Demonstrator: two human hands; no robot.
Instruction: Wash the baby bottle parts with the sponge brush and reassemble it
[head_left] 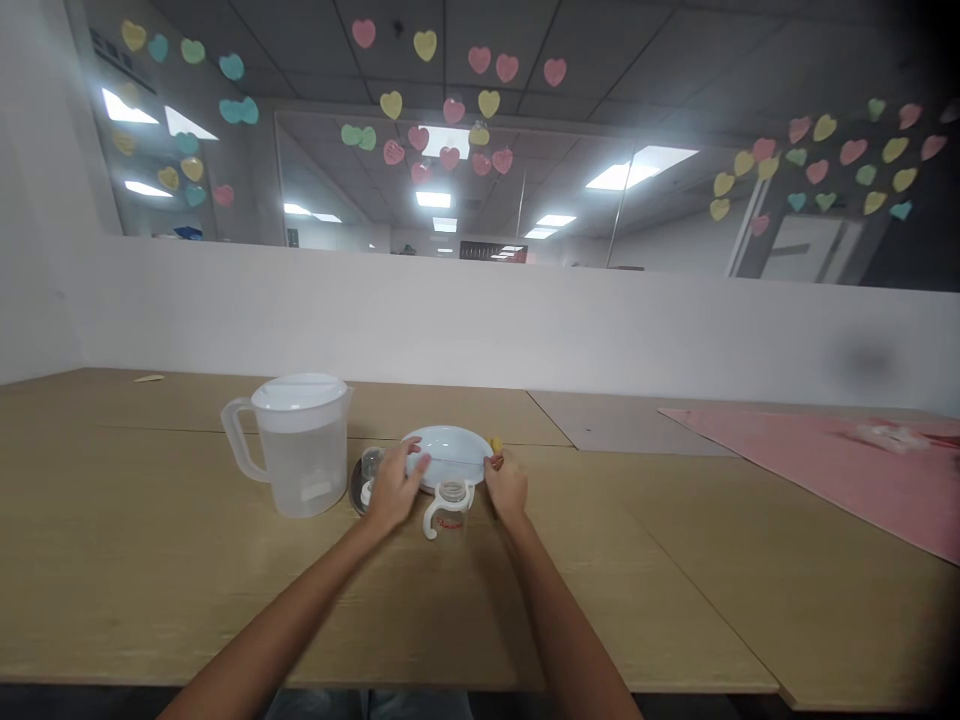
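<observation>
A white oval dish (450, 445) is between my hands, beyond a small glass bottle (451, 512) with a white curved handle. My left hand (395, 487) holds the dish's left edge, thumb and forefinger over the rim. At the right edge, my right hand (507, 486) has its fingers bent closed against the rim. A small yellow thing (496, 444) shows just above those fingertips, too small to name. Partly hidden behind my left hand are another clear glass container (371, 462) and a dark round tray (358, 487).
A large translucent lidded pitcher (306, 465) stands to the left, its handle pointing left. A pink cloth (840, 460) covers the table's right side. One thin flat piece (149, 378) lies at the back left. Behind the wooden table (225, 600) is a white wall (465, 320) below windows.
</observation>
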